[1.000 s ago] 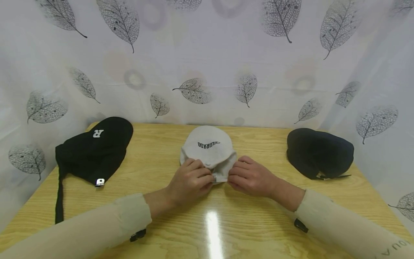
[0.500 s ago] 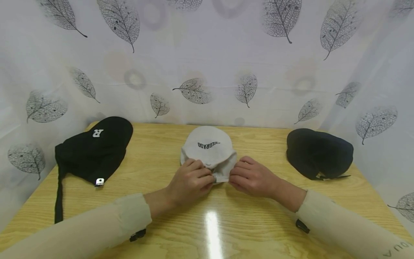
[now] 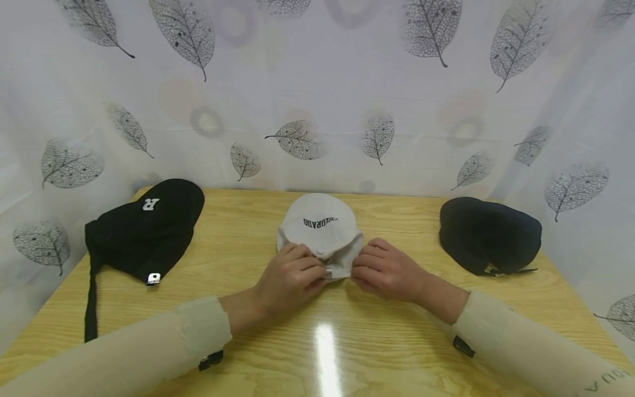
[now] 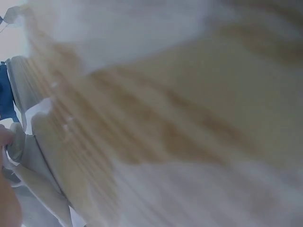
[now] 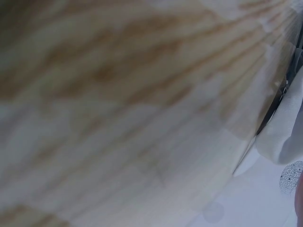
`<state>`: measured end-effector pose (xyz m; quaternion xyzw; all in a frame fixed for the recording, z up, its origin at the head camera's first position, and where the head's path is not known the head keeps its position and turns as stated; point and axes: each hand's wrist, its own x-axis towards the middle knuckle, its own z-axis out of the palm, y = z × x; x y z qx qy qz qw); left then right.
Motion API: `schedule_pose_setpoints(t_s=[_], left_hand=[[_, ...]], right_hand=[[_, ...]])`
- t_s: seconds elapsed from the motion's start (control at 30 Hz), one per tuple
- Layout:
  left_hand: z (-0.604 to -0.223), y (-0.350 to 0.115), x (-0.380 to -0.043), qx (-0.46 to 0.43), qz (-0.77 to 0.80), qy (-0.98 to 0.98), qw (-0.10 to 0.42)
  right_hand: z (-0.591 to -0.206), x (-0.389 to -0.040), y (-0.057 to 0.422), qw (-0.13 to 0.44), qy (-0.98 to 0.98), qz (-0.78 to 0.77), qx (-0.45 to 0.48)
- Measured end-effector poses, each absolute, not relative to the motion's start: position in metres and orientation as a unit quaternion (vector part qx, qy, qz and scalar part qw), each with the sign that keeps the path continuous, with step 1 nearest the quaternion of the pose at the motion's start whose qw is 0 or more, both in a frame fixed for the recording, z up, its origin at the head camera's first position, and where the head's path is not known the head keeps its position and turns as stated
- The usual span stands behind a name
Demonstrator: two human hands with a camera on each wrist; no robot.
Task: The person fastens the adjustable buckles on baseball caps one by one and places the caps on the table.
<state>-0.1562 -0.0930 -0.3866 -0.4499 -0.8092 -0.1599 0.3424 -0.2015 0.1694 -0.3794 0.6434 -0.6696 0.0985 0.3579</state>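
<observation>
In the head view a pale grey cap (image 3: 319, 218) lies mid-table, its dark COLORADO lettering upside down from here. At the cap's near side, my left hand (image 3: 292, 275) pinches the edge beside a small metal strap buckle (image 3: 329, 271). The fingers of my right hand (image 3: 384, 270) are curled round the near right edge of the same cap, and their tips are hidden behind the knuckles. The left wrist view catches some cap fabric (image 4: 42, 189) and a bit of a finger (image 4: 8, 203) at its left edge. Cap fabric (image 5: 281, 132) also shows at the right of the right wrist view.
A black cap (image 3: 149, 234) with a white R and a dangling strap lies on the left of the wooden table (image 3: 238, 237). Over on the right is a dark navy cap (image 3: 488, 234). A leaf-print curtain (image 3: 327, 82) hangs behind the table and along its sides.
My right hand has shifted very slightly to the right, still on the cap's edge. The buckle by my left fingertips has tilted a little. The other caps have stayed put.
</observation>
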Motion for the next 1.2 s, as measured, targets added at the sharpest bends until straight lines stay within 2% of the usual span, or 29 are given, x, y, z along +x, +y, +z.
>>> schedule_pose_setpoints(t_s=[0.67,1.2], left_hand=[[-0.387,-0.092,-0.152,-0.411,-0.152,-0.843,0.311],[-0.387,-0.091,-0.154,-0.421,-0.158,-0.827,0.338]], right_hand=[[-0.38,-0.2,0.167,0.359,-0.676,0.116,0.633],[-0.378,-0.196,0.156,0.343,-0.702,0.112,0.614]])
